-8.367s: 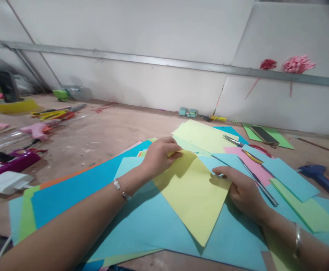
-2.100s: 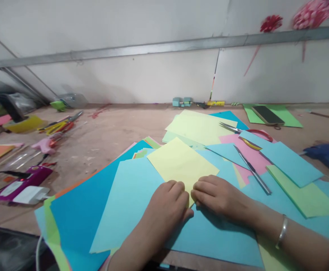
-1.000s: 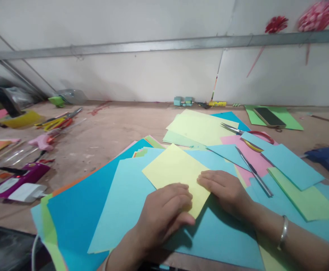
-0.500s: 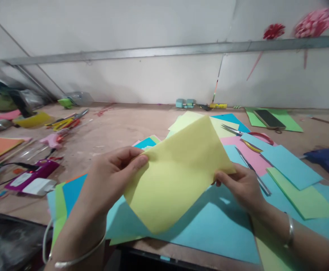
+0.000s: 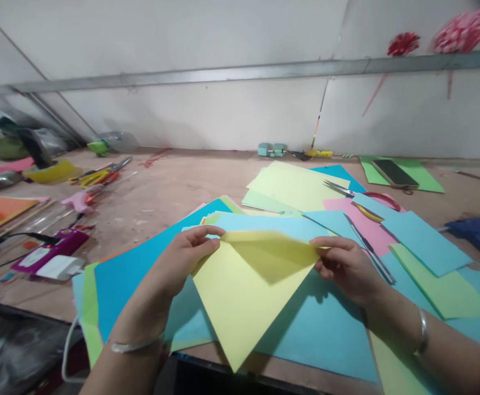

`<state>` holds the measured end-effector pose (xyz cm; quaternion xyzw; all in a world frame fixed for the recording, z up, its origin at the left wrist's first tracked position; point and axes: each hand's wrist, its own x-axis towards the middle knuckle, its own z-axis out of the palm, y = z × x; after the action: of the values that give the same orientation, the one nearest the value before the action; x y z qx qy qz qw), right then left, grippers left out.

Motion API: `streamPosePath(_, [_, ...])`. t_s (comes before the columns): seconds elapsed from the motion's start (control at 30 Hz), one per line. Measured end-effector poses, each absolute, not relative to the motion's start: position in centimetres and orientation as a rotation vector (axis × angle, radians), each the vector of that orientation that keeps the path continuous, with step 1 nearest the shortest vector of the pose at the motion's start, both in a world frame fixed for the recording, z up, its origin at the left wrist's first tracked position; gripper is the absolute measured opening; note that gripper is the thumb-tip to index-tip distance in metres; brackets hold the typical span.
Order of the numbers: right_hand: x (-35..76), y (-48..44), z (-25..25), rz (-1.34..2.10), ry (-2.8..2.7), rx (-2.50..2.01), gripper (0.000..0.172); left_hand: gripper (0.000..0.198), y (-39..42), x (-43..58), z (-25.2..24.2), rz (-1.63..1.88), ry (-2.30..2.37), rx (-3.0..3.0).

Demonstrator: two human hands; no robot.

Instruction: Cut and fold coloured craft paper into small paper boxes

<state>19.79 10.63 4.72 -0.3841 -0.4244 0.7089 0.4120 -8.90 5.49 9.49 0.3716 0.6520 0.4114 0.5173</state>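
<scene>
Both of my hands hold a yellow sheet of paper (image 5: 240,296) just above the table. My left hand (image 5: 182,260) pinches its left corner and my right hand (image 5: 346,263) pinches its right corner. The sheet's far corner is bent over toward me, so a darker yellow flap lies across the top while the near corner points down at the table's front edge. Large light blue sheets (image 5: 326,334) lie underneath. I wear a thin bangle on each wrist.
Coloured paper sheets (image 5: 297,186) lie spread over the wooden table. Scissors (image 5: 359,197) and a thin metal rod (image 5: 369,249) lie right of my hands, with a blue glue gun (image 5: 476,230) and a phone (image 5: 394,173) further off. At left are a purple device (image 5: 50,255), a pink glue gun (image 5: 79,200) and more scissors (image 5: 100,174).
The folded yellow sheet, pressed flat on the blue paper a second ago, was lifted by both hands and opened; its far corner has now tipped over toward me.
</scene>
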Motion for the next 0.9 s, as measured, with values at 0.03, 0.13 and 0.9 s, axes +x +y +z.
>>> streamPosePath(0.03, [19.8,10.7,4.7,1.810,-1.060,-0.954,0.015,0.043,5.6,-9.0,9.3,0.968,1.555,0.873])
streamPosePath(0.13, [20.0,10.8,4.6,1.841,-1.061,-0.944,0.013,0.039,5.8,-9.2,8.8,0.926,1.537,0.845])
streamPosePath(0.9, [19.7,10.9,3.8,1.260,-1.498,-1.253,0.063,0.042,6.2,-9.4,7.5,0.988,1.621,0.896])
